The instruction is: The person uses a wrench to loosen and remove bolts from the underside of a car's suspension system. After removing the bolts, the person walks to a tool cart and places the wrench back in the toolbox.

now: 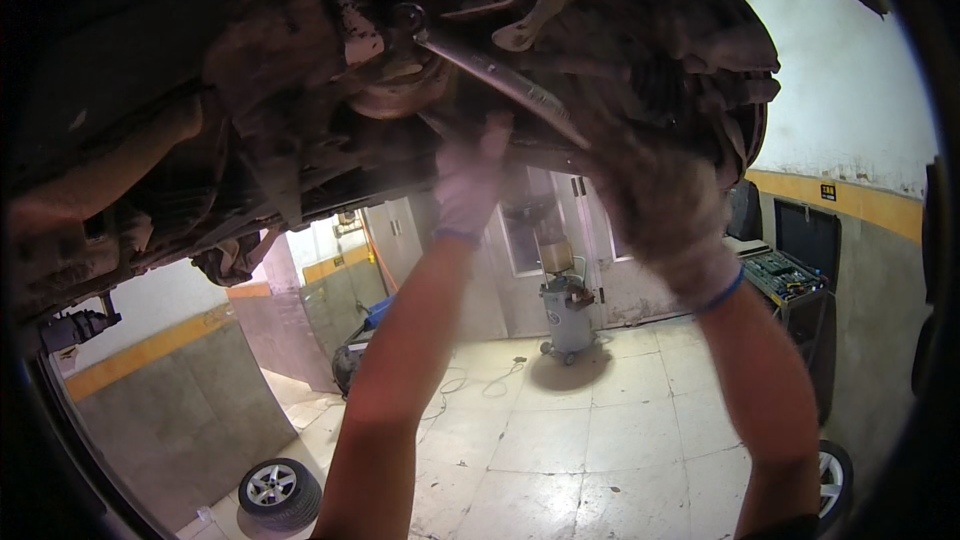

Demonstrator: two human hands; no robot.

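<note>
I look up at the dirty underside of a raised car (300, 90). My right hand (660, 210), in a grimy white glove, grips the lower end of a long metal wrench (500, 75). The wrench's ring end sits on a bolt (408, 18) by a rusty joint. My left hand (470, 175), also gloved, is raised with its fingers apart just under the wrench shaft and touches the car's underside; motion blurs it.
A grey oil drain tank on wheels (568, 310) stands on the tiled floor behind. A loose wheel (278, 488) lies at lower left, another wheel (835, 480) at lower right. A tool cart (790, 280) stands by the yellow-striped right wall.
</note>
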